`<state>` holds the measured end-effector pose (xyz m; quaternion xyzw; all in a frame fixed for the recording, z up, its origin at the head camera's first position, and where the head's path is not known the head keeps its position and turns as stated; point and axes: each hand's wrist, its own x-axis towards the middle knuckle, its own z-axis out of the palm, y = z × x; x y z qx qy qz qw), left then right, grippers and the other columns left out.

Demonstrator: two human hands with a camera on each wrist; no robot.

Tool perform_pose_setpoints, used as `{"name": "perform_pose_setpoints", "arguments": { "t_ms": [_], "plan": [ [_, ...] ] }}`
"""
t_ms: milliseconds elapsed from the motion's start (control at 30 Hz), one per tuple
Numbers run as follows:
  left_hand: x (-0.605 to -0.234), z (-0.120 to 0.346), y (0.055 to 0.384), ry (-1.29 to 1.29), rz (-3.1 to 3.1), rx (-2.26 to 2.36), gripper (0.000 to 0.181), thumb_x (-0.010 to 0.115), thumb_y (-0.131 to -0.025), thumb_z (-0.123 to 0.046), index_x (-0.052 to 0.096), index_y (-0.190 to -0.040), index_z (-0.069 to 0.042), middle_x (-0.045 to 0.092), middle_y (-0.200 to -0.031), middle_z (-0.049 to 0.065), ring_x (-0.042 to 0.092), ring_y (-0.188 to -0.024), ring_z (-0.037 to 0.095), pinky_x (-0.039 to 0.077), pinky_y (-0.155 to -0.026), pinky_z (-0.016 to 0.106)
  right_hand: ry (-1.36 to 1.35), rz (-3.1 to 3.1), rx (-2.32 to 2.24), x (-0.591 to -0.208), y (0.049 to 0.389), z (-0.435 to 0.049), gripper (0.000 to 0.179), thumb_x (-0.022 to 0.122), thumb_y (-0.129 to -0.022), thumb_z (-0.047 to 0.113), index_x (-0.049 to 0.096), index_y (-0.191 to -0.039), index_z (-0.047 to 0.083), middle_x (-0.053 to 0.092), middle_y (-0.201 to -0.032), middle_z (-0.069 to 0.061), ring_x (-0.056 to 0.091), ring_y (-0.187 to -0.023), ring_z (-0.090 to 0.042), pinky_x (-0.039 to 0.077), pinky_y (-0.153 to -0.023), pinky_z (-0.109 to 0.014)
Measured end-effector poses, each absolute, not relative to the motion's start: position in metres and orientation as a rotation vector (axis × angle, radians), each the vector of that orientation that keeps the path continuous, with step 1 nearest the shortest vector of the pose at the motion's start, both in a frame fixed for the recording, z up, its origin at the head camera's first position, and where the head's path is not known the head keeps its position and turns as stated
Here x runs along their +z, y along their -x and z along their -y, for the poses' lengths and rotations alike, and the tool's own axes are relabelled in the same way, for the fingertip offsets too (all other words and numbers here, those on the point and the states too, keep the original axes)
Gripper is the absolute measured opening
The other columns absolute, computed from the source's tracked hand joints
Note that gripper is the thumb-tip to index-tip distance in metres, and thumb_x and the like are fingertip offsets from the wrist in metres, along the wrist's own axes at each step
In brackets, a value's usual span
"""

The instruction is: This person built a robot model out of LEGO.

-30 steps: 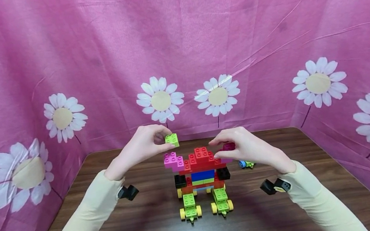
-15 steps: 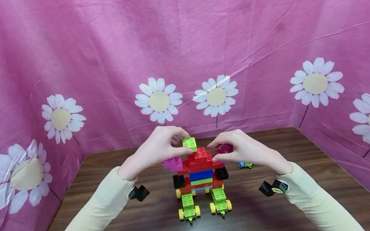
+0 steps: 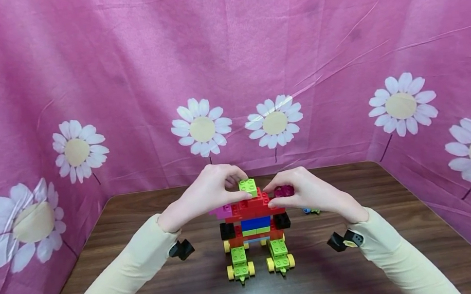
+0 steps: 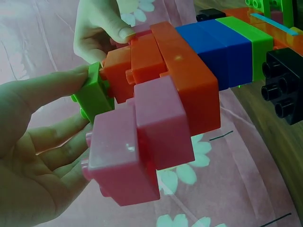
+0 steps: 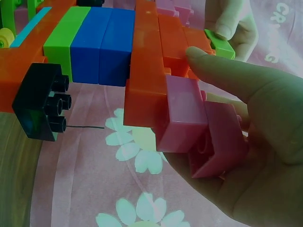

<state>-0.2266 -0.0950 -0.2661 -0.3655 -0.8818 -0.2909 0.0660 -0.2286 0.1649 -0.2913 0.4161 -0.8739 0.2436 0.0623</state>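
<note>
A toy brick figure (image 3: 247,209) stands upright mid-table. My left hand (image 3: 207,189) pinches a lime-green brick (image 3: 248,188) between thumb and fingers at the topmost red brick (image 4: 117,66); whether it is pressed fully down I cannot tell. My right hand (image 3: 307,189) grips the stepped red bricks (image 5: 173,40) from the other side, thumb on the near face, its other fingers mostly hidden behind. Pink bricks (image 4: 118,137) jut from the figure's left side, and a magenta brick (image 3: 284,190) on its right lies within the curve of my right hand.
Below the red part come blue bricks (image 3: 255,223), with a black brick (image 3: 227,230) on either side. Green wheeled pieces (image 3: 239,259) stand at the front. Behind the right hand lies a small green and blue wheeled piece (image 3: 311,210). A pink flowered curtain (image 3: 223,45) surrounds the wooden table (image 3: 155,284).
My left hand has carried the lime-green brick rightward and down, from above the pink bricks onto the figure's red top. The right hand has barely moved.
</note>
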Motion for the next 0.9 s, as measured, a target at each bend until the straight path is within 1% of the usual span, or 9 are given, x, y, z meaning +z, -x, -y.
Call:
{"name": "perform_pose_setpoints", "arguments": {
  "t_ms": [367,533,900],
  "plan": [
    [-0.264,0.093,0.227,1.161,2.656,-0.888,0.033,0.082,-0.081,-0.027,0.073,-0.107,-0.009,0.075,-0.099,0.003,0.068,-0.086,0.012,0.059,-0.079,0.024,-1.223,2.643,0.763,-0.294,0.227,-0.164,0.026,0.080,-0.084,0.027,0.076,-0.107,0.017,0.077,-0.099,0.002,0.066,-0.082,-0.004,0.056,-0.069,-0.019],
    [-0.263,0.091,0.225,1.189,2.645,-0.869,0.034,0.083,-0.081,-0.027,0.073,-0.107,-0.008,0.075,-0.098,0.005,0.069,-0.085,0.013,0.059,-0.079,0.024,-1.214,2.632,0.777,-0.295,0.225,-0.164,0.027,0.080,-0.083,0.027,0.076,-0.107,0.015,0.077,-0.099,0.001,0.068,-0.083,-0.006,0.056,-0.069,-0.019],
    [-0.263,0.084,0.220,1.156,2.648,-0.839,0.034,0.084,-0.080,-0.029,0.074,-0.105,-0.009,0.076,-0.096,0.003,0.068,-0.084,0.012,0.058,-0.077,0.022,-1.169,2.618,0.780,-0.296,0.222,-0.163,0.023,0.079,-0.084,0.026,0.077,-0.105,0.015,0.078,-0.097,0.001,0.069,-0.081,-0.006,0.056,-0.069,-0.018]
  ]
}}
